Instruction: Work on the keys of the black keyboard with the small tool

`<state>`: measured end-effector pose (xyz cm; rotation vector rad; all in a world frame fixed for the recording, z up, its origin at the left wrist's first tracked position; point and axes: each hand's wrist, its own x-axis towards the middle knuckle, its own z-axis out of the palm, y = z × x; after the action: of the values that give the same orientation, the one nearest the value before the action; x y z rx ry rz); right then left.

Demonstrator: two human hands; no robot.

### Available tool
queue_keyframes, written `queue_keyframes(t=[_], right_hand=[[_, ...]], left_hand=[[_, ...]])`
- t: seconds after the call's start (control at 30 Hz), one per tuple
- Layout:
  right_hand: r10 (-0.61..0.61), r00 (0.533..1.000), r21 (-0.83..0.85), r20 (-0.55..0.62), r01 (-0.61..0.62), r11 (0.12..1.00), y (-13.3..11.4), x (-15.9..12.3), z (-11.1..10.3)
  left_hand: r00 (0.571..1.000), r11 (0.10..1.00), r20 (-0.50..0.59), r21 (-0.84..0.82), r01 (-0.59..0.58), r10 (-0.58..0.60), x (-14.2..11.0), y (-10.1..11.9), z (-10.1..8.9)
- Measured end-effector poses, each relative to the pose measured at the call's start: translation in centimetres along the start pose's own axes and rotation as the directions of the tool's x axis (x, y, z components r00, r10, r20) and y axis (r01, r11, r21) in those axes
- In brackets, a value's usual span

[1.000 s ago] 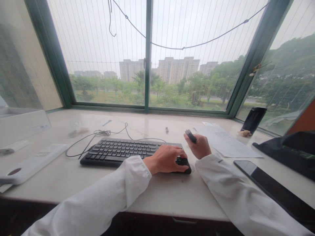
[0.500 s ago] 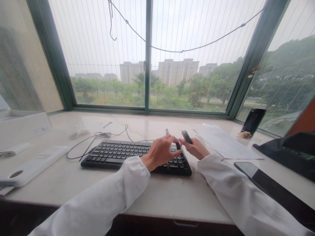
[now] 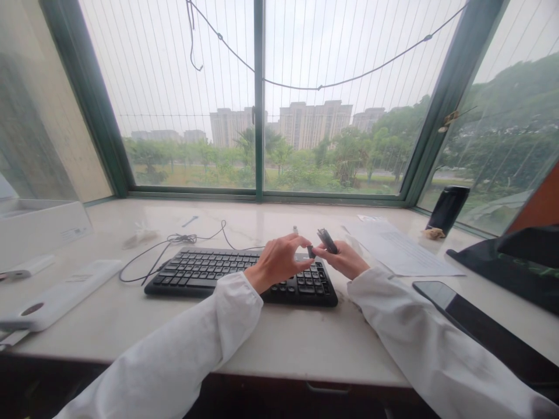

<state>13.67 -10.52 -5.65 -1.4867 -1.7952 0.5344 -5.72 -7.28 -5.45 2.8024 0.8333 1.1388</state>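
Observation:
A black wired keyboard (image 3: 227, 272) lies on the white sill desk. My left hand (image 3: 279, 262) hovers over its right end, thumb and fingers pinched on a small black keycap (image 3: 310, 251). My right hand (image 3: 345, 260) is just to the right of it, closed round a small dark tool (image 3: 327, 240) that sticks up out of the fingers. The two hands nearly touch above the keyboard's number-pad end. Both arms are in white sleeves.
The keyboard's cable (image 3: 174, 240) coils behind it. White boxes and a flat white device (image 3: 61, 294) lie at the left. Paper sheets (image 3: 397, 247), a black cylinder (image 3: 446, 210), a dark bag (image 3: 506, 262) and a dark phone or tablet (image 3: 471, 323) are at the right. Windows ring the desk.
My left hand has lifted off the keyboard's right end with a small black keycap pinched in it and moved up next to my right hand, which stayed holding the dark tool.

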Motion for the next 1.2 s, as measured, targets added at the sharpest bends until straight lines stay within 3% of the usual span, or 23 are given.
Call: queue_keyframes(t=[0.23, 0.33, 0.47, 0.67, 0.8, 0.97, 1.2], right_hand=[[-0.024, 1.0, -0.038, 0.0, 0.024, 0.999, -0.1, 0.0, 0.0], [-0.001, 0.997, -0.112, -0.077, -0.007, 0.994, 0.6, 0.2, 0.2], [-0.021, 0.976, -0.303, -0.216, -0.047, 0.952, 2.1, 0.5, 0.3], [0.029, 0.964, -0.469, -0.265, -0.156, 0.869, 2.8, 0.7, 0.3], [0.087, 0.963, -0.525, -0.256, -0.214, 0.824, 3.0, 0.6, 0.3], [0.12, 0.958, -0.546, -0.26, -0.248, 0.8, 3.6, 0.7, 0.5], [0.137, 0.957, -0.563, -0.255, -0.262, 0.784, 3.7, 0.9, 0.5]], left_hand=[[1.0, 1.0, 0.02, 0.007, 0.01, -0.01, 0.1, 0.2, -0.1], [0.999, 0.998, 0.018, 0.046, 0.043, -0.044, 0.1, -0.1, -0.2], [0.991, 0.984, -0.003, 0.119, 0.131, -0.132, 0.2, -1.6, -0.2], [0.983, 0.98, 0.033, 0.095, 0.175, -0.179, 0.8, -4.6, 0.1], [0.976, 0.984, 0.128, 0.045, 0.173, -0.178, 2.3, -6.5, 1.0], [0.933, 0.983, 0.315, 0.0, 0.185, -0.175, 5.4, -8.4, 2.9], [0.871, 0.96, 0.425, -0.018, 0.281, -0.247, 7.6, -9.8, 4.9]])
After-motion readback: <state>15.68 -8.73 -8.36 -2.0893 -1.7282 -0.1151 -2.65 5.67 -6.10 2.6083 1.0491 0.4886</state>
